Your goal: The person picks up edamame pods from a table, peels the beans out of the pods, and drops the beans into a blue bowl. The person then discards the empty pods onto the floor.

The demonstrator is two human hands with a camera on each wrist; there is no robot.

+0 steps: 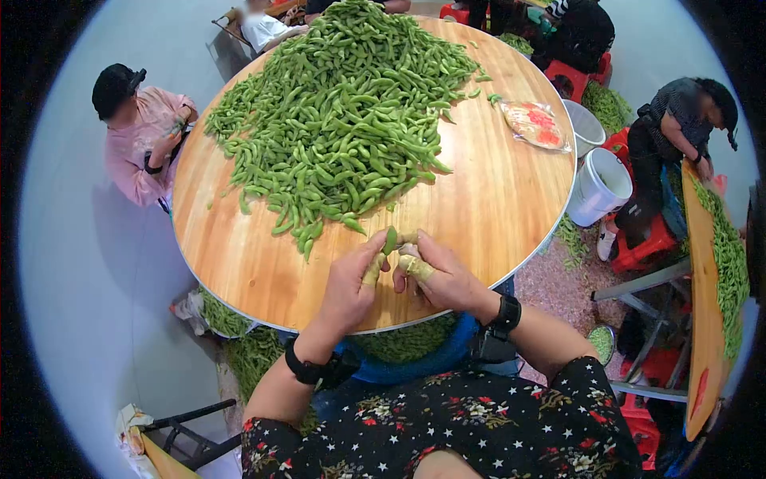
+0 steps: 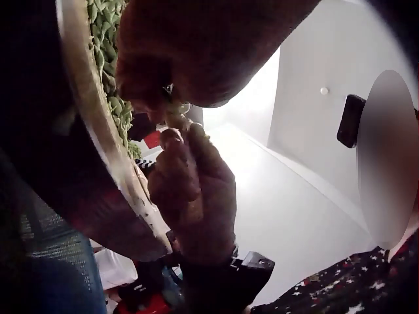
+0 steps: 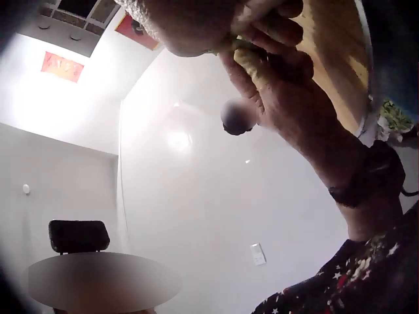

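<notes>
Over the near edge of the round wooden table, my left hand pinches a green edamame pod upright between thumb and fingers. My right hand meets it from the other side, its curled fingertips at the same pod. Yellowish wraps cover thumbs and fingers on both hands. The left wrist view shows the right hand touching the left at the fingertips, in shadow. In the right wrist view a bit of green shows between the left hand and the dark right hand.
A large heap of edamame pods covers the table's far left part. A printed plastic packet lies at right. Below the near edge is a blue-rimmed tub of green pieces. White buckets and seated people are around the table.
</notes>
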